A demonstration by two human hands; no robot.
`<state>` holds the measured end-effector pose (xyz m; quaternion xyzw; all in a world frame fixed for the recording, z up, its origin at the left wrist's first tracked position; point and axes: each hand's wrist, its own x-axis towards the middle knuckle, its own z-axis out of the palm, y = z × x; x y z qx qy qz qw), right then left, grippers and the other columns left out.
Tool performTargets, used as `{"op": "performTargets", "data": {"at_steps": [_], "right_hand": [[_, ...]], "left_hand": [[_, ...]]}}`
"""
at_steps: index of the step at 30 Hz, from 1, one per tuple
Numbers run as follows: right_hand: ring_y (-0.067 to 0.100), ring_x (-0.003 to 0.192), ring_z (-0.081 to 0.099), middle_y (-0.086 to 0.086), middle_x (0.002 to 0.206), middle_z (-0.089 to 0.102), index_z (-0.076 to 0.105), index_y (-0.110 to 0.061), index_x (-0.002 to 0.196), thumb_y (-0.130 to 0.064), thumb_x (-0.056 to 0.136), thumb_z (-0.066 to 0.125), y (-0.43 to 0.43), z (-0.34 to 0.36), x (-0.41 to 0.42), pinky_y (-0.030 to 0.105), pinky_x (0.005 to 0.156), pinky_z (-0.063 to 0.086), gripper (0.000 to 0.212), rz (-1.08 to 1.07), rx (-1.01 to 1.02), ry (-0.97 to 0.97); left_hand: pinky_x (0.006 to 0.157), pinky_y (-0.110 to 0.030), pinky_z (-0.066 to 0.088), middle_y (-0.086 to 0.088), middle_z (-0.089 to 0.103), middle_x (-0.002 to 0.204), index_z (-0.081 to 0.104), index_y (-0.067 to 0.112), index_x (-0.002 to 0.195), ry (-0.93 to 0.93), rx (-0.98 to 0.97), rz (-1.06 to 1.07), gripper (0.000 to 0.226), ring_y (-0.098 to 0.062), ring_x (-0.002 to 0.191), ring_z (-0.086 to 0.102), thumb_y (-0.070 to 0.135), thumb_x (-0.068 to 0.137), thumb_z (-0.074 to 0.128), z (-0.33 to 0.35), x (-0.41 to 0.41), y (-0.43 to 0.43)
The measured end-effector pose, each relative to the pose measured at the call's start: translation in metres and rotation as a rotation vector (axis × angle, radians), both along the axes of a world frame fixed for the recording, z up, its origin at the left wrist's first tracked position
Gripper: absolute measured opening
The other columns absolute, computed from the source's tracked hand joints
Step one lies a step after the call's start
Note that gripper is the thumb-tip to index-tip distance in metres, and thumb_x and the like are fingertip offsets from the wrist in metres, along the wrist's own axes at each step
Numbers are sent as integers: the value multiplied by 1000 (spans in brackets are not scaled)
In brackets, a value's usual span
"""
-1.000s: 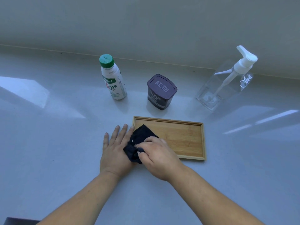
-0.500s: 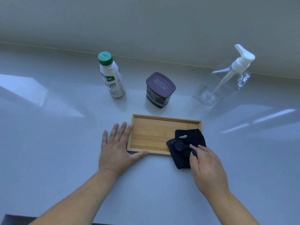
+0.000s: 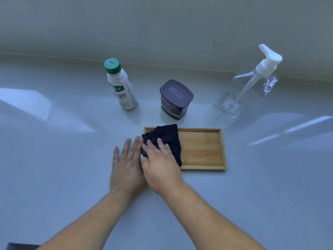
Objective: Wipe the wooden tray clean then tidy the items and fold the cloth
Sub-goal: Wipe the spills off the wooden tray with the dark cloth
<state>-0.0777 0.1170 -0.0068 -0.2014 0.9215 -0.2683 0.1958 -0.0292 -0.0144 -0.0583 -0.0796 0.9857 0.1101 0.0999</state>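
While my right hand [image 3: 159, 163] presses one dark cloth [image 3: 166, 139] flat onto one wooden tray [image 3: 203, 148], my left hand [image 3: 126, 165] lies spread on the grey tabletop [image 3: 54, 168]; behind stand one milk bottle [image 3: 120, 87], one Hershey's cocoa tub [image 3: 174, 100] and one clear pump dispenser [image 3: 248, 87].

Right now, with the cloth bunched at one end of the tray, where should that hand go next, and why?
Probably sweep the right hand and dark cloth rightward: the cloth covers only the left end of the wooden tray, and the right part lies bare. The left hand lies flat on the counter beside the tray's left edge.
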Motion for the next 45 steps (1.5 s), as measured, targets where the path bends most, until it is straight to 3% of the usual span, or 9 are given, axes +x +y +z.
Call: {"op": "performTargets", "data": {"at_steps": [9,12,17,21,27,32,35,39,45], "right_hand": [[17,139,47,3,127,72,69,-15,122,-35,106,36,39,8,14,37,116,32,42,163,-15,-33],[19,112,54,-1,100,71,63,-18,97,-34,106,38,37,15,5,43,99,42,31,198,37,8],[20,90,48,-2,86,60,61,-17,94,-37,106,36,45,27,-11,42,85,40,34,223,100,35],[18,80,44,-5,82,50,54,-27,87,-40,105,38,91,30,-22,38,71,32,27,73,109,17],[20,74,53,1,72,54,41,-27,71,-36,104,38,167,27,-20,40,62,42,35,-285,110,5],[12,76,58,-4,77,62,63,-29,97,-48,103,31,140,25,-8,39,67,48,38,-622,-221,-90],[6,108,62,-12,112,71,65,-35,129,-45,107,36,106,22,-18,38,93,51,38,-713,-319,-96],[16,153,31,-2,159,51,55,-19,150,-36,110,41,50,15,-28,31,120,26,46,-436,-178,-105],[17,159,19,1,165,43,42,-12,158,-35,110,36,-1,-2,5,31,128,15,54,37,-94,-16]], "left_hand": [[129,-50,-8,14,4,172,5,29,166,56,112,55,92,-11,160,-7,51,80,24,3,0,2],[129,-51,-7,13,8,173,12,28,167,71,121,70,89,-11,160,-6,51,82,24,4,0,3],[129,-50,-5,13,14,173,17,28,167,85,127,98,97,-8,160,-4,71,81,37,4,-2,6],[129,-48,-7,15,18,172,20,28,165,112,128,111,122,-8,160,-2,103,70,39,6,-1,7],[129,-52,-4,13,17,173,17,27,166,106,100,102,126,-7,159,-7,105,69,36,8,-1,7],[129,-51,-5,14,17,173,17,29,166,110,123,98,122,-7,160,-6,105,72,32,6,-1,5],[129,-51,-6,15,16,172,18,30,166,132,126,95,119,-6,159,-7,103,74,34,5,-1,4],[129,-49,-7,16,16,171,19,28,166,113,113,80,116,-9,160,-3,101,76,29,3,-1,3],[128,-54,-4,15,-8,173,14,22,167,19,9,0,83,-13,159,-16,53,91,24,-5,1,-3]]}}
